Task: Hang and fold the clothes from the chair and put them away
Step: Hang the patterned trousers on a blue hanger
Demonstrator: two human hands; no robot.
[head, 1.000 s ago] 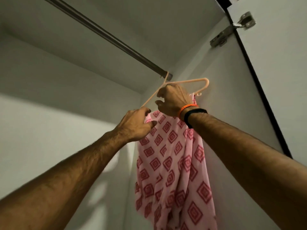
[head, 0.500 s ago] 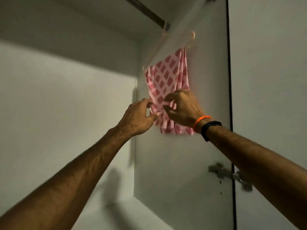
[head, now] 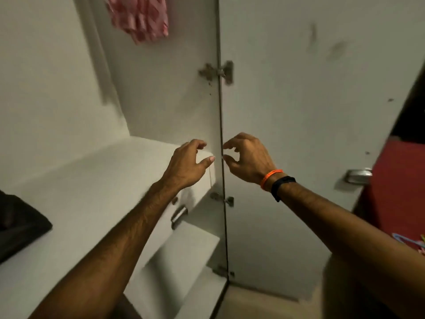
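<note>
The scene was the inside of a pale wardrobe with its door (head: 310,134) swung open to the right, hinges (head: 217,72) showing along the dark seam between the side wall and the door. A broad white shelf (head: 92,192) ran across the left, with a dark folded item (head: 20,226) lying on its near left end and a drawer handle (head: 178,216) just under its front edge. High at the far top of the view, the pink patterned garment (head: 140,19) hung against the wardrobe's side wall; only its lower part was in view, and neither hand touched it. The left hand (head: 187,165) and the right hand (head: 247,157) hovered close together in front of the seam, well below the garment, both empty, with the fingers loosely curled and relaxed. That garment looked put away, so the next step probably called for another piece from the chair, which was not in view. At the near right edge, past the door, lay something red (head: 400,192) with a few coloured hangers (head: 411,244) on it, though blur left their number unclear. They lay down and to the right of the hands, so the right hand was the nearer one, and reaching them would likely call for a turn away from the wardrobe.
</note>
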